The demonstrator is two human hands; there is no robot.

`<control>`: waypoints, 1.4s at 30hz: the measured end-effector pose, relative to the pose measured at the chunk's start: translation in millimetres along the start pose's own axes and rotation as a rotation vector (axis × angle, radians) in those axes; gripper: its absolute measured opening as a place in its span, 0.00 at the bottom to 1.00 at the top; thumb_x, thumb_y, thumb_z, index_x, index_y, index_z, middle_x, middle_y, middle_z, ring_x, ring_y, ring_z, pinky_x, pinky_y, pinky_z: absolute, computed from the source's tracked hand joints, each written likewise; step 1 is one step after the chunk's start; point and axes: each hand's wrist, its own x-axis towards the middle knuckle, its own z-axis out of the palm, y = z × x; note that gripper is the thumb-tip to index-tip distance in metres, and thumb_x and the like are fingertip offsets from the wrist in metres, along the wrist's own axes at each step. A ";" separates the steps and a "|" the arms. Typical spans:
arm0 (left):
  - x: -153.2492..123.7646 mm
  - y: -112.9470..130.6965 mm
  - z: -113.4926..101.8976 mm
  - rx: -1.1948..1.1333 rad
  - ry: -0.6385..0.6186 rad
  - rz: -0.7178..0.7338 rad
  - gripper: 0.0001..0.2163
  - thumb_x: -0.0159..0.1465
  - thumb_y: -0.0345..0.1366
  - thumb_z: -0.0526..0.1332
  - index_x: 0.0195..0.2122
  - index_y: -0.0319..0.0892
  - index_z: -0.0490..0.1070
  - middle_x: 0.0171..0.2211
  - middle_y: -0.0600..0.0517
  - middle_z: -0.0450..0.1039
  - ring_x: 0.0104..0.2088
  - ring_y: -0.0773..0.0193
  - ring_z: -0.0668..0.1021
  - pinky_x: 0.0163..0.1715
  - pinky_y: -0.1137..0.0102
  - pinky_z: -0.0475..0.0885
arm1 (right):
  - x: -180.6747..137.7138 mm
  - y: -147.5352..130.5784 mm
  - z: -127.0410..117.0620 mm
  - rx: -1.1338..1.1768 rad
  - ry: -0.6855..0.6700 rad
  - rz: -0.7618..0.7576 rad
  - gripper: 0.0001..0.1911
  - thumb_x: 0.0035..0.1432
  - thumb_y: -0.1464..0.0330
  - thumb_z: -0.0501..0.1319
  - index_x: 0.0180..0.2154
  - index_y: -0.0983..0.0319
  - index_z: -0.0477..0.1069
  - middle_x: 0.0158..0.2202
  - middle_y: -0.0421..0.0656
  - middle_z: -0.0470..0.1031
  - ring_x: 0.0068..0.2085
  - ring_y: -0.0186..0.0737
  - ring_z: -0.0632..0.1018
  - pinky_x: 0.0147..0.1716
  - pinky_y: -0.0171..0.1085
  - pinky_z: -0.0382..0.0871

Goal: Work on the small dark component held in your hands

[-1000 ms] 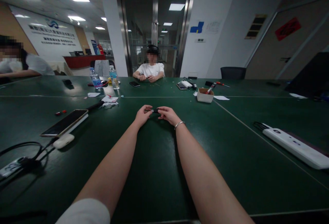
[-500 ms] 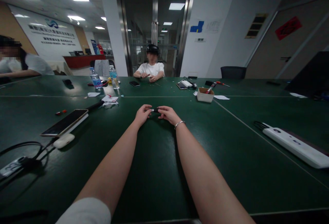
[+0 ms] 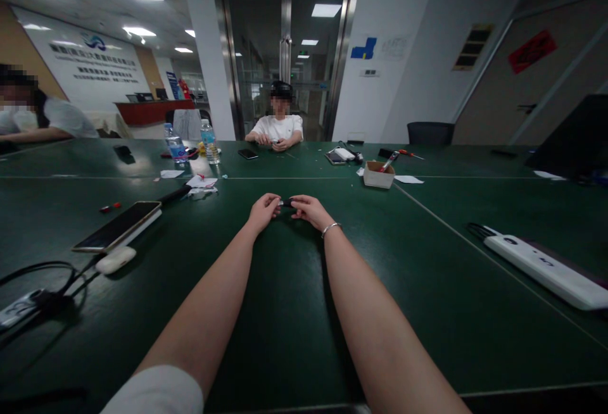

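Observation:
A small dark stick-like object (image 3: 286,202) with a silvery left end spans the gap between my two hands, low over the green table (image 3: 285,275). Its silvery end is pinched by the thumb and fingers of my left hand (image 3: 264,212). The black end sits between the thumb and forefinger of my right hand (image 3: 311,210), which has a silver bracelet (image 3: 331,229) at the wrist. My fingers cover parts of the object, and it is too small to name its kind.
Phone (image 3: 116,227), white rounded case (image 3: 116,260) and cables lie left. Paper scraps (image 3: 202,181) and two bottles (image 3: 209,142) are beyond. A small box (image 3: 379,175) stands right of centre; a white power strip (image 3: 546,271) lies right. Across sits a person (image 3: 280,126).
My hands stay almost where they were, still on the small object. The view has shifted very slightly. The person across has moved one hand a little.

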 end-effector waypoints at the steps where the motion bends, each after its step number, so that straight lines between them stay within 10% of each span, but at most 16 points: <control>1: 0.4 -0.8 0.2 0.005 0.001 0.004 0.10 0.58 0.37 0.60 0.41 0.41 0.70 0.33 0.50 0.73 0.28 0.69 0.76 0.24 0.76 0.69 | -0.1 -0.3 0.2 -0.001 0.001 0.004 0.09 0.51 0.77 0.66 0.36 0.64 0.73 0.22 0.36 0.71 0.18 0.24 0.67 0.25 0.33 0.78; 6: -1.0 -1.3 -0.8 0.007 -0.019 0.083 0.15 0.53 0.32 0.64 0.43 0.42 0.70 0.41 0.48 0.72 0.33 0.66 0.77 0.27 0.74 0.72 | -1.4 -1.6 1.2 -0.008 0.018 0.007 0.08 0.52 0.78 0.64 0.36 0.65 0.73 0.22 0.36 0.70 0.18 0.25 0.67 0.25 0.33 0.78; 14: 0.8 -1.2 0.2 0.009 -0.019 0.004 0.09 0.60 0.38 0.59 0.38 0.40 0.71 0.28 0.51 0.72 0.26 0.68 0.76 0.24 0.75 0.70 | -2.0 -1.7 1.5 -0.004 0.012 0.007 0.08 0.53 0.78 0.63 0.37 0.65 0.72 0.23 0.37 0.71 0.19 0.25 0.67 0.26 0.34 0.78; 20: 0.1 -3.2 -0.1 0.020 0.000 0.091 0.14 0.54 0.31 0.63 0.43 0.42 0.70 0.42 0.48 0.73 0.32 0.67 0.77 0.25 0.75 0.72 | -1.3 -1.3 1.4 -0.002 0.014 0.008 0.08 0.53 0.78 0.63 0.37 0.65 0.72 0.22 0.36 0.70 0.18 0.24 0.67 0.26 0.34 0.78; 42: -0.1 -1.5 -1.4 -0.018 -0.047 0.036 0.09 0.58 0.33 0.62 0.40 0.40 0.70 0.28 0.52 0.73 0.27 0.68 0.77 0.27 0.74 0.70 | -1.2 -1.6 0.8 0.003 0.018 0.009 0.08 0.55 0.79 0.61 0.38 0.66 0.71 0.28 0.40 0.75 0.19 0.24 0.67 0.27 0.36 0.79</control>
